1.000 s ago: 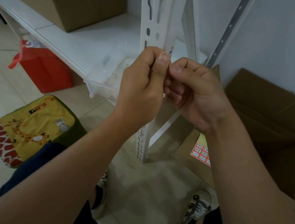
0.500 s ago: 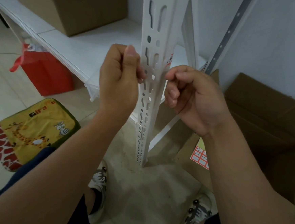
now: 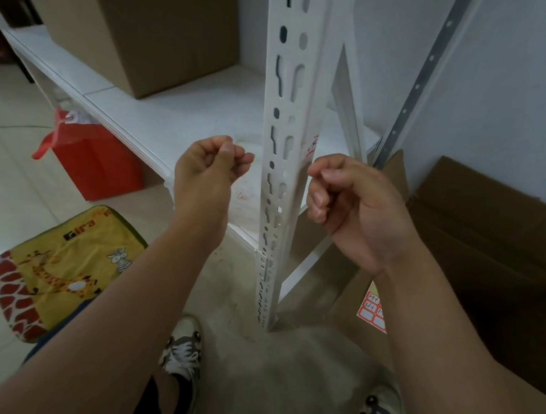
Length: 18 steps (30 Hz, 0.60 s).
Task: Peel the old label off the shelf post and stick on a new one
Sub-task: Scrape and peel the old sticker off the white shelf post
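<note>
The white slotted shelf post (image 3: pixel 283 135) stands upright in the middle of the view. A small label with a red border (image 3: pixel 312 145) sticks on the post's right face, seen edge-on. My left hand (image 3: pixel 209 172) hangs left of the post with thumb pressed on curled fingers; nothing shows between them. My right hand (image 3: pixel 344 196) is right of the post, fingers curled, its index fingertip close to the post's edge just below the label. A sheet of red-bordered labels (image 3: pixel 373 309) lies on cardboard at lower right.
A cardboard box (image 3: pixel 154 34) sits on the white shelf board (image 3: pixel 174 114). A red bag (image 3: pixel 95 163) and a yellow giraffe cushion (image 3: pixel 54 271) lie on the floor at left. Opened cardboard (image 3: pixel 490 256) and a grey perforated strip (image 3: pixel 418 84) lean against the right wall.
My hands were together in front of the post a second ago. They have drawn apart, left hand to the left and right hand to the right, and the post's front now shows.
</note>
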Available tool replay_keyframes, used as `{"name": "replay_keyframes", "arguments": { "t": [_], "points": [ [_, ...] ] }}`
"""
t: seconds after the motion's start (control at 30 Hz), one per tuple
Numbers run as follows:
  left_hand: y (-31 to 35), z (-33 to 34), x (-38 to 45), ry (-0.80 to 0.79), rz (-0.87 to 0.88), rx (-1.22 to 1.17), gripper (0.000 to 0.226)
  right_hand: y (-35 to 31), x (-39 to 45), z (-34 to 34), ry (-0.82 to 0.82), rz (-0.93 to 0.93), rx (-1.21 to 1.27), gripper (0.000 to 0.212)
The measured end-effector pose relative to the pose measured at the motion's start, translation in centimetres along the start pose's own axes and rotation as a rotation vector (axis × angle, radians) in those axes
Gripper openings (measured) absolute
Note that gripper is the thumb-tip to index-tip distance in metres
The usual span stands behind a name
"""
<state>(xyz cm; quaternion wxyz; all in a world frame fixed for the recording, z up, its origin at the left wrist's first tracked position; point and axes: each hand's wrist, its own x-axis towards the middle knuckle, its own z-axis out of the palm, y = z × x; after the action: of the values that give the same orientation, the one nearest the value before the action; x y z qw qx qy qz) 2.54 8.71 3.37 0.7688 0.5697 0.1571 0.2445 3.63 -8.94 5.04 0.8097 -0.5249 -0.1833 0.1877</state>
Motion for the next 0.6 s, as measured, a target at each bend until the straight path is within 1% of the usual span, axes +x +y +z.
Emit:
{"name": "replay_keyframes", "arguments": {
  "t": [0.17, 0.23, 0.3, 0.4, 0.47, 0.5, 0.53, 0.57, 0.6],
  "points": [
    [-0.7, -0.2, 1.8, 0.030, -0.031, 0.113, 0.010, 0.1, -0.1, 0.0, 0.030, 0.009, -0.055, 0.013],
    [-1.0, -0.3, 2.7, 0.044, -0.018, 0.194, 0.016, 0.2, -0.2, 0.0, 0.034, 0.001, -0.104, 0.013],
    [-1.2, -0.3, 3.5, 0.042, 0.030, 0.344, 0.027, 0.2, -0.2, 0.2, 0.053, -0.027, -0.154, 0.014],
    [-1.4, 0.2, 4.0, -0.060, 0.099, 0.554, 0.043, 0.0, -0.1, 0.6, 0.130, -0.089, -0.215, 0.022],
    [-1.7, 0.6, 4.1, -0.135, 0.151, 0.734, 0.048, 0.0, 0.1, 0.9, 0.168, -0.117, -0.227, 0.026],
    [-1.9, 0.7, 4.2, -0.169, 0.168, 0.846, 0.044, 0.1, 0.2, 1.0, 0.180, -0.128, -0.225, 0.027],
    [-2.2, 0.7, 4.5, -0.185, 0.190, 0.929, 0.035, 0.1, 0.2, 1.2, 0.190, -0.136, -0.221, 0.028],
    [-2.4, 0.7, 4.9, -0.192, 0.193, 0.973, 0.019, 0.2, 0.3, 1.3, 0.199, -0.139, -0.218, 0.028],
    [-2.5, 0.6, 5.0, -0.216, 0.166, 1.001, 0.012, 0.3, 0.4, 1.4, 0.208, -0.138, -0.217, 0.028]
  ]
}}
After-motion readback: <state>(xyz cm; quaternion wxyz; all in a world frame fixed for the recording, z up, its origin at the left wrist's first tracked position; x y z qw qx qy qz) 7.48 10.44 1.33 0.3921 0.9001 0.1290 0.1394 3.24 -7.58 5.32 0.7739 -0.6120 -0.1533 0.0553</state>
